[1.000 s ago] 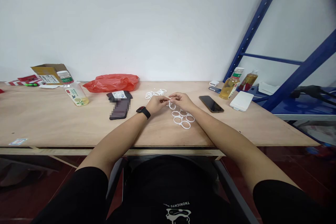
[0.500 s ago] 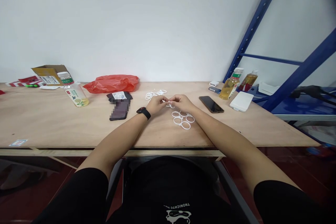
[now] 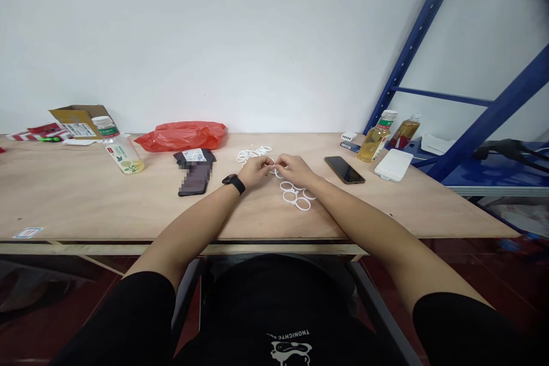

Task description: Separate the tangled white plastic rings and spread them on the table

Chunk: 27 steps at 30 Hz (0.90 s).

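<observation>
My left hand (image 3: 256,170), with a black watch (image 3: 234,183) on its wrist, is closed in a pinch at the middle of the table. Facing it, my right hand (image 3: 295,170) pinches too, and the fingertips of both hands meet. Between them is a white plastic ring (image 3: 278,174), partly hidden by the fingers. Nearer me, below the right hand, lie several white rings (image 3: 302,204) joined in a cluster. Behind the left hand sits a heap of loose white rings (image 3: 246,155).
A wooden table (image 3: 107,206) holds a red plastic bag (image 3: 184,136), a dark pouch (image 3: 195,177), a bottle (image 3: 122,151) and a cardboard box (image 3: 79,122) on the left. To the right are a phone (image 3: 344,170), another bottle (image 3: 377,138), a white case (image 3: 393,164) and a blue rack (image 3: 412,40).
My right hand has shifted slightly left and its forearm covers a little more of the joined rings. Both hands stay pinched together; the view has moved a touch.
</observation>
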Each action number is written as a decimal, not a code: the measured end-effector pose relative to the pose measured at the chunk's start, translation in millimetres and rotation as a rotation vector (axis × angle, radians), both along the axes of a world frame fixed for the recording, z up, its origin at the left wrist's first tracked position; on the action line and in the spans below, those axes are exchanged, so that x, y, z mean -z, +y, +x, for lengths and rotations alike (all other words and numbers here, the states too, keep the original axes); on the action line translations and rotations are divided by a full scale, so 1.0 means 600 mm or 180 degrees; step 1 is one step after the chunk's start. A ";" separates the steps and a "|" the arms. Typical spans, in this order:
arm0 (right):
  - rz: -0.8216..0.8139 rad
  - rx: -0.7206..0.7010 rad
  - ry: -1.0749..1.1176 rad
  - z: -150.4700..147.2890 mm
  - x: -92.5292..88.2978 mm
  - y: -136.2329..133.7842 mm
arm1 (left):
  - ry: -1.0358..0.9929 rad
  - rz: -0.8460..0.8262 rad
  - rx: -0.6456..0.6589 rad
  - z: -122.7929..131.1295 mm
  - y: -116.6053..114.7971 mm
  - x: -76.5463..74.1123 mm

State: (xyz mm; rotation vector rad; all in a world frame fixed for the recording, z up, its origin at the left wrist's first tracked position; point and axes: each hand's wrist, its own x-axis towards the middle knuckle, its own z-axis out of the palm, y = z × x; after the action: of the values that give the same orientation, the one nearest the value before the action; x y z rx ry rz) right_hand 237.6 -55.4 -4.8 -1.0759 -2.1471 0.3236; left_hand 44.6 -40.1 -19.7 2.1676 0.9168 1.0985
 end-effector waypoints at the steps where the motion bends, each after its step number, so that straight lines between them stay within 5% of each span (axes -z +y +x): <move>1: -0.0017 -0.0017 0.0086 0.000 0.001 0.002 | -0.0034 -0.0018 -0.0004 0.000 0.002 0.001; 7: -0.0195 0.0072 0.0874 0.032 0.013 0.042 | 0.0189 -0.0078 -0.0129 0.003 0.003 -0.002; 13: -0.0212 0.0359 -0.0270 0.092 0.037 0.083 | 0.0866 -0.0122 0.0280 0.001 -0.011 -0.008; 17: -0.0024 0.0164 -0.0832 0.093 0.049 0.093 | 0.0912 0.0023 0.0152 0.001 -0.013 -0.012; 22: 0.0148 -0.0126 -0.1111 0.079 0.057 0.096 | 0.1081 0.0153 -0.0108 -0.005 -0.008 -0.010; 27: 0.0291 0.0147 -0.1083 0.075 0.050 0.087 | 0.1209 0.0194 -0.0096 -0.007 -0.004 -0.006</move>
State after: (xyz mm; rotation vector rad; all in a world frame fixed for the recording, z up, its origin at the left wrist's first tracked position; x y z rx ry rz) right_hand 282.5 -3.0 -34.9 -1.1937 -2.4025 0.0190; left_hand 40.3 -42.6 -15.8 2.4700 1.0917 0.7458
